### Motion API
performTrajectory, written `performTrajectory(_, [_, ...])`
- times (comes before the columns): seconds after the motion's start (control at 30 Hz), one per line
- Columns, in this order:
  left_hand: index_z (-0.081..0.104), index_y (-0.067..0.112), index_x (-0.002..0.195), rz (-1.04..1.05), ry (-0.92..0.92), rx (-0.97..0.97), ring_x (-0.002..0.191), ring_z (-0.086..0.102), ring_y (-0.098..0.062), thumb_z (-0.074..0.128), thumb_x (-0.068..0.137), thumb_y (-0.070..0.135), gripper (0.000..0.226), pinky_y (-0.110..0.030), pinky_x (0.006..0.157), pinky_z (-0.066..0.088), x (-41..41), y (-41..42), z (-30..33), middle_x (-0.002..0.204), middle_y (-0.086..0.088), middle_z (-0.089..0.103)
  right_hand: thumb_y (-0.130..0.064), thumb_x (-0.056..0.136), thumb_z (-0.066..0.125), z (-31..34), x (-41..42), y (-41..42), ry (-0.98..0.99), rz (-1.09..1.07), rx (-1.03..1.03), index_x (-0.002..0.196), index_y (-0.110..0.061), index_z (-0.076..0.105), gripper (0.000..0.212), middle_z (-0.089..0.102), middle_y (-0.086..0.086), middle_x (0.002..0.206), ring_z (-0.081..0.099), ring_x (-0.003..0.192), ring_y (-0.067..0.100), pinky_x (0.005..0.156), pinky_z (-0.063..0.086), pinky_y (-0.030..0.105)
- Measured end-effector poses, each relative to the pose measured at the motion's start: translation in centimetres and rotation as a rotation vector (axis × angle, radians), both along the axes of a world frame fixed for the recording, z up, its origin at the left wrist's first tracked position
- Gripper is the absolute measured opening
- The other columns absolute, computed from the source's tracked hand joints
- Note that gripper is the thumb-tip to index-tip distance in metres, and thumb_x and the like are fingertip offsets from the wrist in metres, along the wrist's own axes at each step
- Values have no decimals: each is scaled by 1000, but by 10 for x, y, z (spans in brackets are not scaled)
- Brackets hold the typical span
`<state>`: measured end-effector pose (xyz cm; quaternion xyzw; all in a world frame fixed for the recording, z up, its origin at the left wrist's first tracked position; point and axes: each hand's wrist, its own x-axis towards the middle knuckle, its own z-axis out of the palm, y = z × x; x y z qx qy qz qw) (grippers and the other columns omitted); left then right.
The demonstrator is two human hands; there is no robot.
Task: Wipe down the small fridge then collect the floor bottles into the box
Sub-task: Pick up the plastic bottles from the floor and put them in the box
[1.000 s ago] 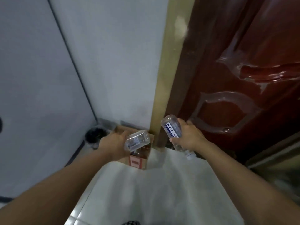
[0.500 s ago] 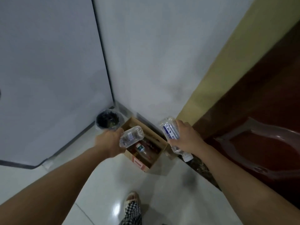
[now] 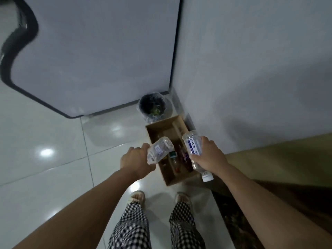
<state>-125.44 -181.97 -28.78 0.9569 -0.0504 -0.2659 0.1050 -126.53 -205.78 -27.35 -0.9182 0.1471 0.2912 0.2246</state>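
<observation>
An open cardboard box (image 3: 154, 131) stands on the floor against the wall, with several bottles (image 3: 177, 159) lying inside. My left hand (image 3: 135, 159) grips a crumpled clear plastic bottle (image 3: 159, 150) over the box's left edge. My right hand (image 3: 209, 155) holds a clear bottle with a blue label (image 3: 193, 146), base up and white cap down, above the box's right side. The white fridge (image 3: 93, 60) fills the upper left.
A small black bin with a clear liner (image 3: 152, 106) sits in the corner between fridge and wall, just beyond the box. A white wall (image 3: 251, 69) rises on the right, a dark door threshold (image 3: 233, 203) runs at lower right. My feet stand on glossy white tiles (image 3: 45, 159).
The view has tilted down and left; the door has left the frame and the fridge, floor and my legs show. Both hands with their bottles now hover over the box.
</observation>
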Motion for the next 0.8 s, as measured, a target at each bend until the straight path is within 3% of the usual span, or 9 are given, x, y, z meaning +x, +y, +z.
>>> performTrajectory(0.1, [40,24,122,143,45,-43,97,57,-24,63,74,49,59,-34,69,50,-12,-25,-29,104,-2,63,-40,84,66,-39,4,-7,25,18,28,138,-15,28,70,49,11,123,56,106,26,77,46,32])
performTrajectory(0.23, [39,22,119,350,129,-112,92,59,-22,61,78,47,53,-37,72,53,-17,-54,-85,103,-2,62,-39,86,63,-103,7,-12,59,-15,17,137,-16,29,65,52,10,122,58,100,25,63,42,26])
performTrajectory(0.4, [35,19,122,503,191,-147,97,58,-25,58,83,43,51,-39,75,52,-4,-81,-185,108,-6,61,-34,87,63,-206,19,-14,83,-90,1,133,-19,30,59,54,8,120,60,98,24,72,53,33])
performTrajectory(0.57, [34,18,122,561,225,-196,100,57,-27,58,85,40,50,-46,82,53,11,-100,-292,111,-10,58,-31,86,65,-311,31,-19,-6,-81,7,139,-22,27,66,53,8,126,59,105,25,71,46,29])
performTrajectory(0.67, [33,17,122,633,247,-216,102,56,-29,58,86,37,48,-48,84,52,14,-110,-353,113,-11,57,-34,85,66,-369,34,-20,-39,-27,11,135,-20,32,62,54,7,125,57,110,26,83,49,35])
performTrajectory(0.8, [28,14,129,743,270,-226,106,56,-33,57,88,32,53,-49,86,51,9,-124,-419,119,-15,54,-30,86,66,-433,36,-17,-4,-42,34,139,-20,26,67,52,8,127,57,106,24,67,45,27])
